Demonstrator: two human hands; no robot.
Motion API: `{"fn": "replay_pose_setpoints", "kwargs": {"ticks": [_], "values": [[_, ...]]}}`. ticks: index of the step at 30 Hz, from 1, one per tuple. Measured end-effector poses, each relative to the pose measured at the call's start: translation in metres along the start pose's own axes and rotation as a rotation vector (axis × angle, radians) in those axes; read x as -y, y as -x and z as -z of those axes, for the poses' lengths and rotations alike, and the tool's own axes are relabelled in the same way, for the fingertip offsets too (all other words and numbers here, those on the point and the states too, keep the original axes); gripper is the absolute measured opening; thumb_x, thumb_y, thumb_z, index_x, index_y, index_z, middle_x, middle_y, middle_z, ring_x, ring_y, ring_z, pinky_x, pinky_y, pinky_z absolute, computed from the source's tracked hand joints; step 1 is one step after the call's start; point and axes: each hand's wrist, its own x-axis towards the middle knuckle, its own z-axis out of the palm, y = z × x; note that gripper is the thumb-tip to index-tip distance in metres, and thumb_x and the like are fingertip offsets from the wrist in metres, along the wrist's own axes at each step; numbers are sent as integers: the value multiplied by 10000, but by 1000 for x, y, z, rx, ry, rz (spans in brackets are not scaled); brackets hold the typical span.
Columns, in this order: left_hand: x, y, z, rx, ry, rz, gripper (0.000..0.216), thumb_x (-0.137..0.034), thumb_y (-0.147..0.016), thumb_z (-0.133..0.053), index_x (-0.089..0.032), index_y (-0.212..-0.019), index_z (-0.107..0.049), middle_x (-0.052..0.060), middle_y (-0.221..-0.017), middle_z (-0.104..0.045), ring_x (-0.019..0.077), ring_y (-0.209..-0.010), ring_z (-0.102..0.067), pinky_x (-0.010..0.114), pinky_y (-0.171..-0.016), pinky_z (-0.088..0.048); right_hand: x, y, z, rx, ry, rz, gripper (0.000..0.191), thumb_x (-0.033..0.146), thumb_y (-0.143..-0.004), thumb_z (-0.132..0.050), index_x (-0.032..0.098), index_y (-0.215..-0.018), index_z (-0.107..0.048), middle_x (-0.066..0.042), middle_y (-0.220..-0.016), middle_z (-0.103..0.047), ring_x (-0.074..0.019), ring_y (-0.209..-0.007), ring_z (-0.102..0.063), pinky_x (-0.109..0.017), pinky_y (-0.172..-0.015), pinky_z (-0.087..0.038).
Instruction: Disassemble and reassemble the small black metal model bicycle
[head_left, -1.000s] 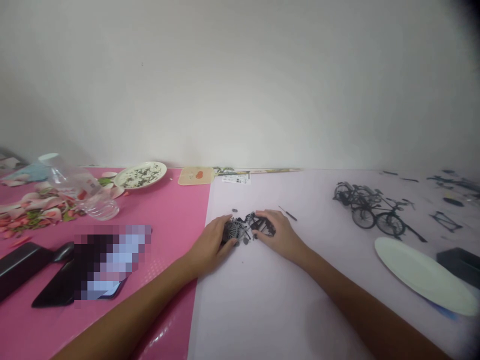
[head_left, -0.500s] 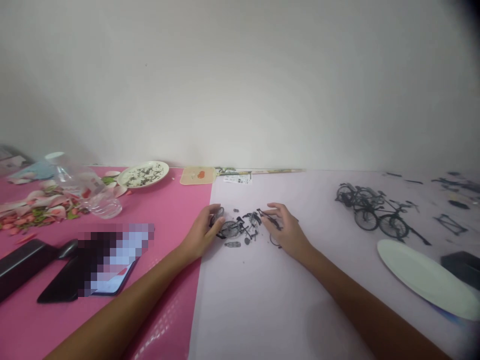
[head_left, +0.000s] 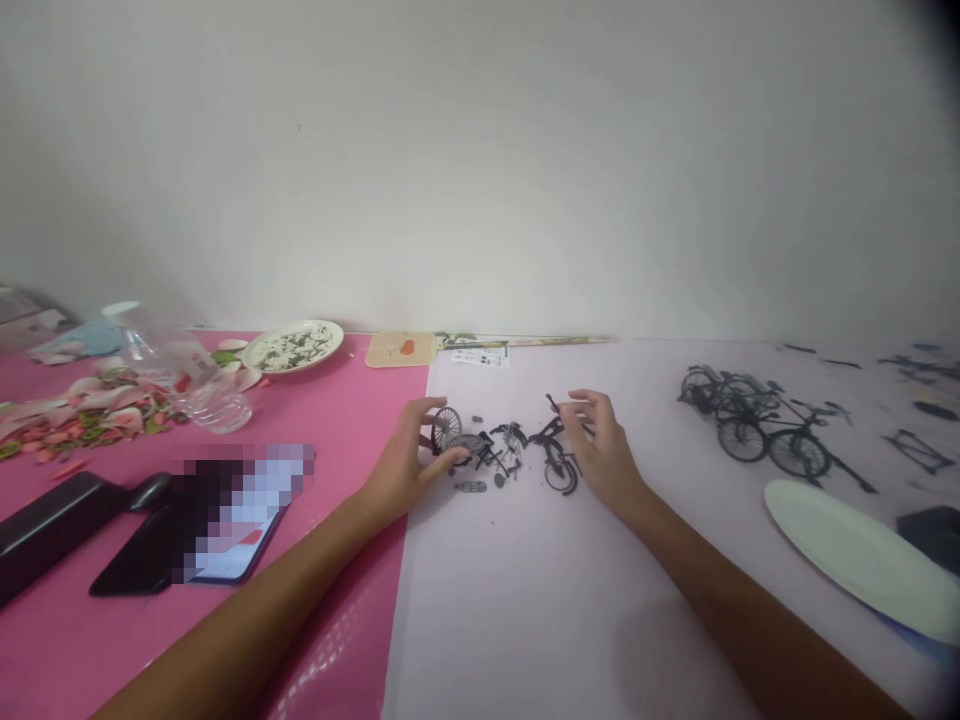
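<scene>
My left hand (head_left: 412,455) rests at the seam of the pink and white surfaces, its thumb and fingers apart around a small black spoked wheel (head_left: 447,428). Whether the fingers touch the wheel I cannot tell. My right hand (head_left: 602,447) pinches a miniature black bicycle frame (head_left: 551,432) by its upper end, between thumb and index finger. A wheel with a curved mudguard (head_left: 561,475) shows at the lower side of that frame. Between the hands lie small loose black bicycle parts (head_left: 504,455), with a flat grey rack-like piece (head_left: 471,487) nearer me.
Miniature bicycles (head_left: 772,425) stand at the right, beyond a pale oval plate (head_left: 855,560). More black parts (head_left: 919,450) lie at far right. On the left are a phone (head_left: 225,565), a clear bottle (head_left: 217,400), petal-like pieces (head_left: 82,415) and a filled plate (head_left: 296,350).
My right hand has shifted right and turned, so the bicycle frame and its wheel show more fully. My left fingers have spread, uncovering the spoked wheel. The view has moved slightly.
</scene>
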Motion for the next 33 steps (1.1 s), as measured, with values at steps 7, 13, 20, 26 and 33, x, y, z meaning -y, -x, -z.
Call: {"fn": "replay_pose_setpoints", "kwargs": {"ticks": [7, 13, 20, 26, 33], "values": [[9, 2, -7, -89, 40, -10, 734, -411, -890, -777, -336, -1468, -331, 120, -1396, -441, 260, -1177, -615, 353, -797, -606, -7, 0, -2, 39, 42, 25, 392, 561, -1023, -539, 240, -1247, -567, -99, -1200, -706, -272, -1139, -642, -446, -1033, -471], [8, 2, -13, -182, 140, -42, 789, -361, -848, -820, -350, -1446, -305, 118, -1460, -402, 239, -1162, -639, 396, -865, -630, -10, -8, 6, 121, 231, 127, 322, 504, -1017, -555, 226, -1006, -717, -96, -1073, -707, -289, -1116, -611, -429, -1009, -482], [15, 2, -13, -167, 31, -47, 638, -355, -907, -757, -299, -1415, -375, 117, -1400, -477, 275, -1279, -588, 509, -1106, -505, -20, -18, 21, 145, 440, 138, 246, 434, -996, -598, 244, -1060, -742, -97, -1115, -714, -303, -1193, -594, -465, -1021, -481], [33, 2, -14, -100, -52, 123, 695, -400, -913, -733, -287, -1466, -328, 158, -1501, -408, 313, -1371, -522, 491, -1065, -520, -35, -21, 20, 199, 543, 151, 221, 383, -994, -609, 229, -1081, -742, -119, -1287, -700, -357, -1429, -453, -547, -1116, -440], [28, 0, -11, -35, -236, 55, 470, -428, -933, -695, -253, -1339, -536, 120, -1411, -495, 291, -1365, -498, 490, -1161, -439, -21, -9, 11, 343, 387, 293, 367, 493, -1020, -595, 272, -1293, -704, -57, -1417, -650, -329, -1473, -387, -563, -1183, -396]]}}
